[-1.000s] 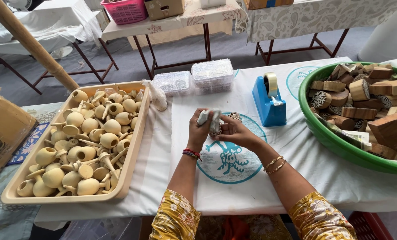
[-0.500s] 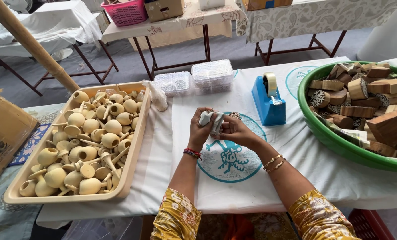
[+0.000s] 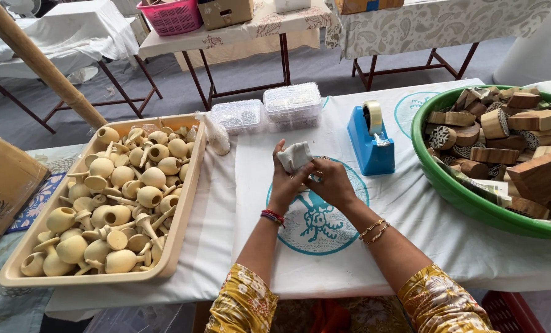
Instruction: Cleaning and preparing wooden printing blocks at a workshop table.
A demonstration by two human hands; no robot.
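Observation:
My left hand (image 3: 286, 182) and my right hand (image 3: 330, 181) meet above the middle of the white table cover (image 3: 411, 216). Together they grip a small bundle wrapped in white paper (image 3: 294, 155), which sticks up between the fingers. What the paper covers is hidden. Under the hands lies a round teal printed design (image 3: 318, 225) on the cloth. A blue tape dispenser (image 3: 370, 141) with a roll of tape stands just right of the hands.
A beige tray (image 3: 183, 209) at left holds several pale wooden handled pieces. A green basin (image 3: 448, 185) at right holds several carved wooden blocks. Two clear lidded boxes (image 3: 269, 110) stand behind. A cardboard box (image 3: 1, 179) sits far left; a wooden pole (image 3: 41, 65) leans behind.
Both hands keep hold of the white-wrapped bundle and have turned it slightly between the fingers. Nothing else has moved.

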